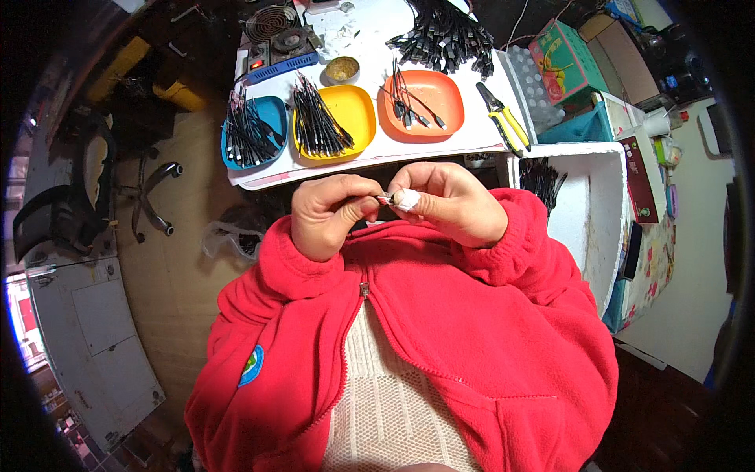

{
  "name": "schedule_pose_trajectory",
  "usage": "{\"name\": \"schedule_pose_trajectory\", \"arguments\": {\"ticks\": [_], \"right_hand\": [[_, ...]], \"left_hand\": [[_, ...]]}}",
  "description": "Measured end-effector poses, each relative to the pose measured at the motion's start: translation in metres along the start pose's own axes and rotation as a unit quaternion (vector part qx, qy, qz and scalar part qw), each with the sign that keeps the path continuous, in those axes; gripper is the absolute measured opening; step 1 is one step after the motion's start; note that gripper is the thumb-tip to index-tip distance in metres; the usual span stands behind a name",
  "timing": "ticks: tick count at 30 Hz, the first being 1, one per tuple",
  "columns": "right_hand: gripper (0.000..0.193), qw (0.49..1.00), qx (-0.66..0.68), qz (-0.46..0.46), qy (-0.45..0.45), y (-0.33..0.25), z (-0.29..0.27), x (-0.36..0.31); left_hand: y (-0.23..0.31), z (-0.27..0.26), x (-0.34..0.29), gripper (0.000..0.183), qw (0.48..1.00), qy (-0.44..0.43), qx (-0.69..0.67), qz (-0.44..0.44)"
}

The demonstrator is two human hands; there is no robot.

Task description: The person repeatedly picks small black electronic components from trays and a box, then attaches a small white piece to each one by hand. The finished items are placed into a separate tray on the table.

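On white table [376, 49], black cables [445, 38]; leftward, swivel chair [96, 175].

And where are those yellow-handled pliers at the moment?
In the head view, the pliers lie on the white table, just right of the orange tray and beyond the right hand.

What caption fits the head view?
Left hand and right hand pinch a small part near a yellow tray of black cables.
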State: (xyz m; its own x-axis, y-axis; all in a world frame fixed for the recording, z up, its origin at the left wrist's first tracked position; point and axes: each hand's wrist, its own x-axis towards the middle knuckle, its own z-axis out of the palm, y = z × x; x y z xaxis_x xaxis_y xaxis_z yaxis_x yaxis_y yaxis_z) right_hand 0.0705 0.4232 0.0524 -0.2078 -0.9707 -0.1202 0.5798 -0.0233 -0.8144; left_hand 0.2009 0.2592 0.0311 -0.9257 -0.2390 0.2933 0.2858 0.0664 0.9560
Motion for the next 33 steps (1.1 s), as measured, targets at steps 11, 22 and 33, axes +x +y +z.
{"name": "schedule_pose_trajectory", "arguments": {"ticks": [11, 22, 33], "right_hand": [[0.017, 0.792, -0.469, -0.391, 0.025, -0.010, 0.006, 0.003], [0.012, 0.939, -0.180, -0.290, 0.037, 0.018, 0.001, 0.010], [0.011, 0.927, -0.243, -0.270, 0.091, 0.019, -0.021, 0.031]], "left_hand": [[-0.007, 0.011, -0.003, 0.017, 0.851, -0.078, -0.487, -0.182], [0.002, 0.001, 0.001, 0.017, 0.952, -0.019, -0.267, -0.145], [-0.005, -0.007, 0.027, 0.012, 0.952, 0.006, -0.245, -0.181]]}}
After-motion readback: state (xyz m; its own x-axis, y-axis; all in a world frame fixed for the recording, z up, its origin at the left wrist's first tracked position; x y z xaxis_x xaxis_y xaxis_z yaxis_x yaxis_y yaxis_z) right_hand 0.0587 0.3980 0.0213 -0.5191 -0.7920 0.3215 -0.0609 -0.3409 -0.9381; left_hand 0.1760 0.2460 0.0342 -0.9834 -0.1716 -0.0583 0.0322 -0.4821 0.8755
